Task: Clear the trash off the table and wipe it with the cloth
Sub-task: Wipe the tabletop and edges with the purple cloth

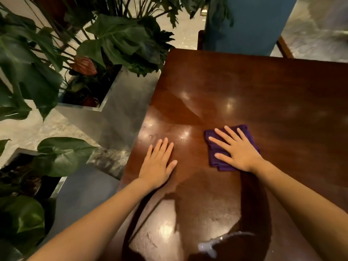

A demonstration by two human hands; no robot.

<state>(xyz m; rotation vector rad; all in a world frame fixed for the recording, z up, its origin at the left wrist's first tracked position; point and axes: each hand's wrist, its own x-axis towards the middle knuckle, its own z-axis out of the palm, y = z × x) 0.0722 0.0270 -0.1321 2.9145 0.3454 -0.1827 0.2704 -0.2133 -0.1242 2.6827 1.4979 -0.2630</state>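
The purple cloth (226,147) lies folded flat on the dark wooden table (263,91), a little right of the middle of its near half. The person's right hand (236,148) presses down on top of it, palm flat and fingers spread wide — nothing is gripped, the cloth is simply pinned under the open palm, with its edges showing past the fingertips and below the thumb.

The left hand (159,164) rests on the bare wood near the table's left edge, well apart from the cloth. It too is open and flat, fingers straight and close together, thumb out to the side, holding nothing.

The tabletop is glossy and throws back patches of ceiling light; streaky, duller marks show on the surface near the front edge. At the near edge, bottom centre, something pale and wet-looking (207,247) sits on the wood — I cannot tell what it is.

Left of the table stand metal planters (113,102) with big-leaved plants (116,38). Beyond the far edge there is a blue upholstered chair (244,25) on a pale stone floor (320,34).
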